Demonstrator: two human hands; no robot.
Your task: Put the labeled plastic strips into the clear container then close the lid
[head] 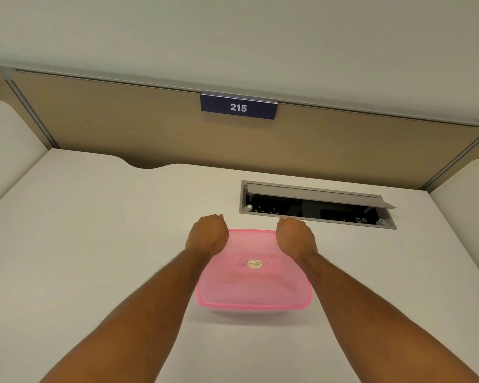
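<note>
Container (253,283) sits near the middle of the counter (94,244), its pink lid (249,244) already lying over it, so I judge I am at the closing step. No strips show outside; faint shapes show through the lid, but I cannot tell what they are. My left hand (207,234) and right hand (296,239) both rest on the lid's far corners, fingers curled down over the far edge; how firmly they grip I cannot tell. Next I would press along the rim until it seats all round, near side included. Just beyond my right hand lies an open cable hatch (315,205) sunk in the counter, an edge to keep clear of. Left and near sides of the container offer plenty of bare counter.
</note>
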